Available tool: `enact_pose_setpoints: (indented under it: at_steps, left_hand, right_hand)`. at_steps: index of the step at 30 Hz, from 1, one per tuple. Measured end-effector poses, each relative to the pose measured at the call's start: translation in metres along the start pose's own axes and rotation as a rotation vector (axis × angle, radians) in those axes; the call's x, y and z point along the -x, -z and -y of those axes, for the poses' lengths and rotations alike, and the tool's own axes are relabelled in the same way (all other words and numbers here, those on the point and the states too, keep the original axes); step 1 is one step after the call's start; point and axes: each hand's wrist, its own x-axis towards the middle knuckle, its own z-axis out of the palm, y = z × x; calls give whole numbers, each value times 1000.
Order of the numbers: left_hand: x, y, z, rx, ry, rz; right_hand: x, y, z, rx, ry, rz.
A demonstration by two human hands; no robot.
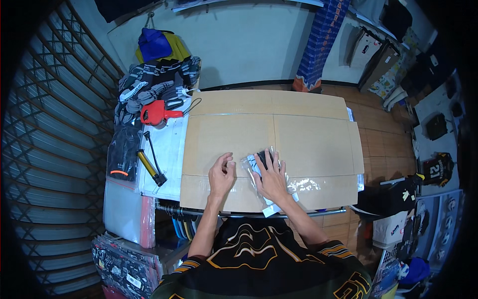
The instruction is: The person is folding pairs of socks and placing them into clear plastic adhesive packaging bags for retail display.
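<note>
My right hand (272, 179) lies palm down with spread fingers on a clear plastic packet (282, 187). Black and light blue contents, apparently folded fabric, show through the packet, though the hand covers much of them. A white flap or tag (271, 211) sticks out at the packet's near end. To the left, apart from the packet, my left hand (221, 173) is over the cardboard with loosely bent fingers and nothing visible in it. Under both is a flattened cardboard sheet (231, 142) with crease lines and a strip of shiny tape.
Left of the cardboard are a red price-label gun (158, 113), a yellow hand pump (148, 164) with a black hose, and a heap of grey and black socks or gloves (149, 88). Clear plastic bags (123, 209) lie nearer me. A metal rail (306, 214) runs along the near edge.
</note>
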Motion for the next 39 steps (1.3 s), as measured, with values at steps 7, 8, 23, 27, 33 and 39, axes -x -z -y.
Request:
enact_pose_setpoints:
  at_steps: [7, 8, 23, 27, 33, 39]
  left_hand:
    - [-9, 6, -16, -55, 133, 241]
    - [-10, 6, -16, -56, 158, 250]
    - [-11, -4, -3, 28, 82, 246]
    - [-16, -2, -1, 40, 77, 215]
    - [-14, -5, 0, 98, 55, 18]
    - [-14, -8, 0, 106, 52, 22]
  right_hand:
    - [-3, -10, 4, -39, -28, -15]
    - [-4, -11, 5, -38, -28, -14]
    - [-14, -21, 20, -29, -95, -39]
    - [-15, -21, 25, -3, -113, -14]
    - [-19, -22, 28, 56, -139, 38]
    - [-19, -24, 26, 55, -144, 40]
